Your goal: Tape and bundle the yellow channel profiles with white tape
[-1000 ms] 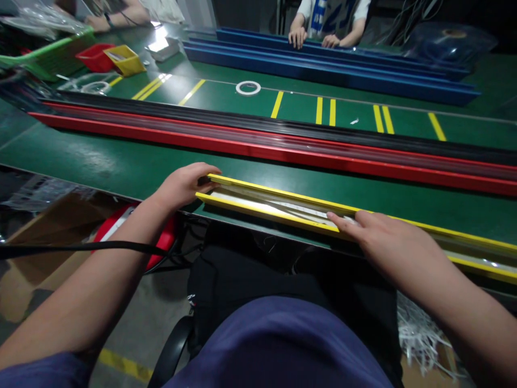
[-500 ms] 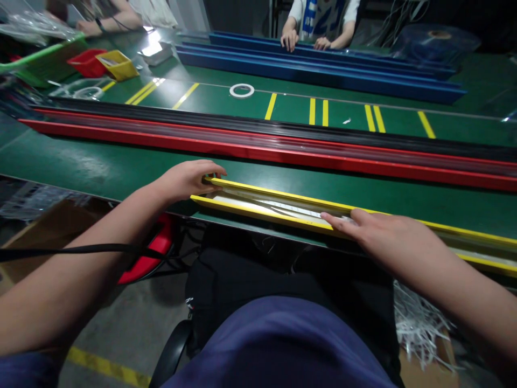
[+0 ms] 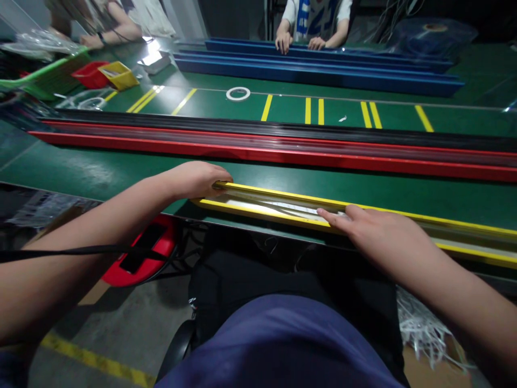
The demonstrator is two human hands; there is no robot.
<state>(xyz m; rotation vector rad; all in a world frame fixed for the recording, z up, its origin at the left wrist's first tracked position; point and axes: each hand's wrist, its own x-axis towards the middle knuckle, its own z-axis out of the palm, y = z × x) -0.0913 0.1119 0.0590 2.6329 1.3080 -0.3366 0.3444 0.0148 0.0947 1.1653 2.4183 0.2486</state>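
Observation:
A long yellow channel-shaped profile (image 3: 274, 220), with whitish strips inside it, lies along the near edge of the green table. At its left end, my left hand (image 3: 200, 180) has its fingers curled over the far wall; the fingertips are partly hidden. Farther right, my right hand (image 3: 379, 229) grips the same profile. One digit of it lies stretched into the channel on a thin white strip (image 3: 297, 208), while other fingers bend over the far wall, out of sight.
Beyond lie a red profile (image 3: 242, 152) and a black profile (image 3: 226, 126). A white tape ring (image 3: 238, 94) and yellow table marks sit behind them. A co-worker's hands rest on blue profiles (image 3: 323, 75). Bins (image 3: 119, 75) stand at left; a red stool (image 3: 139, 258) is below.
My left hand has shifted slightly right along the yellow profile's end, its fingers closing more over the far wall. My right hand stays on the channel. The view has tilted a little.

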